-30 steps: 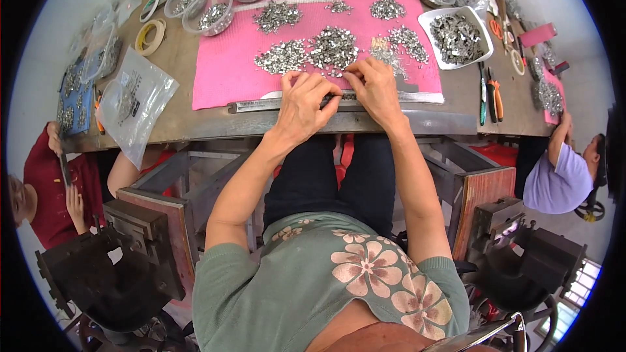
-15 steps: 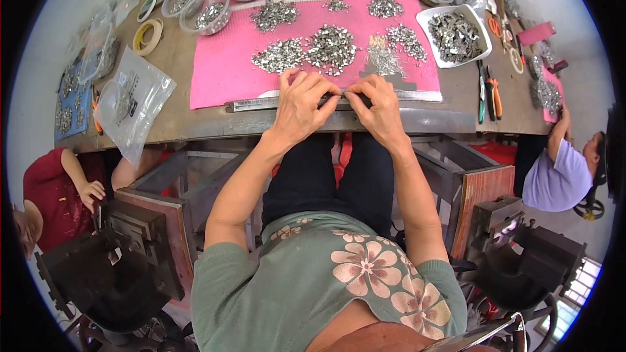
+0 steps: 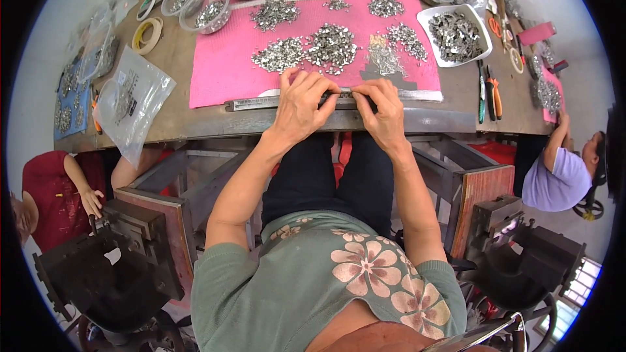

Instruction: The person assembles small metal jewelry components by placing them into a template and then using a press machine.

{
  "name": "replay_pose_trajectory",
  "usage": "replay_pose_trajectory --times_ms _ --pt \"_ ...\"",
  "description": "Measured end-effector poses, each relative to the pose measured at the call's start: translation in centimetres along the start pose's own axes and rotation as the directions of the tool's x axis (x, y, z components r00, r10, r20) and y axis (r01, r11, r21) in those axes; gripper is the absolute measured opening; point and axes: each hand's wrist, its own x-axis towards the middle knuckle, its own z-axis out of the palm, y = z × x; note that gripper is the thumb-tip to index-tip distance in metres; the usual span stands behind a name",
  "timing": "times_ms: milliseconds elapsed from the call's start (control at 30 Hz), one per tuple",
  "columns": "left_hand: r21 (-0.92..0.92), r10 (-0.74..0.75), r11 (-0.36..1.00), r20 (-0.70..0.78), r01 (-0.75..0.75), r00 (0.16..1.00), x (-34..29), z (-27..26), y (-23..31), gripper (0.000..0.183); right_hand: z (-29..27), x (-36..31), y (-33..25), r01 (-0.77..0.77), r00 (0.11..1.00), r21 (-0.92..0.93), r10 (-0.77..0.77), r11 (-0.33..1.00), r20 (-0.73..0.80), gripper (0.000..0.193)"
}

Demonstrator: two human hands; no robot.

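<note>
My left hand (image 3: 302, 105) is at the front edge of the pink mat (image 3: 218, 68), thumb and forefinger pinched together round something dark that the fingers mostly cover. My right hand (image 3: 383, 114) sits just beside it, its thumb and forefinger also pinched; what they hold is too small to make out. A short metallic bit (image 3: 345, 92) shows between the two sets of fingertips. Below both hands runs a metal ruler (image 3: 254, 102) along the mat's edge. Beyond my fingers lie piles of small silvery metal pieces (image 3: 331, 49) and a heap of thin metal pins (image 3: 386, 60).
A white tray (image 3: 486, 42) of metal parts stands right of the mat, near orange-handled pliers (image 3: 497, 99). Clear tubs (image 3: 225, 19), a tape roll (image 3: 156, 32) and a plastic bag (image 3: 143, 91) lie to the left. Co-workers sit left (image 3: 55, 195) and right (image 3: 554, 176).
My right hand has shifted slightly right, opening a small gap from the left fingertips. My left hand has barely moved. At the left, the co-worker's hand has moved slightly.
</note>
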Motion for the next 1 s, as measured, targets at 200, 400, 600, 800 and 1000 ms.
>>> replay_pose_trajectory --times_ms 200,400,600,800,1000 --pt "-0.018 -0.003 1.0 -0.013 0.003 1.0 0.1 0.3 -0.2 0.009 1.4 -2.1 -0.9 0.134 0.988 -0.146 -0.144 0.98 -0.056 0.023" --pt "-0.034 -0.032 0.999 -0.003 0.032 0.999 0.1 0.1 -0.1 0.012 2.6 -2.1 -1.0 0.104 0.989 -0.202 -0.123 0.974 -0.086 0.021" --pt "-0.139 -0.101 0.988 -0.213 0.072 0.972 -0.9 -0.5 1.4 0.015 2.2 -1.8 -1.6 0.082 0.992 -0.212 -0.1 0.974 -0.076 0.018" --pt "-0.777 -0.395 0.344 0.389 0.527 0.832 -4.6 -0.6 4.3 0.024 -0.5 -2.5 -3.7 0.03 0.998 0.223 -0.018 0.974 -0.055 0.015" --pt "-0.84 -0.314 0.004 0.514 0.542 0.799 -5.4 0.5 4.0 0.024 -1.0 -4.1 -3.8 -0.102 0.993 0.37 0.119 0.923 -0.024 0.013"
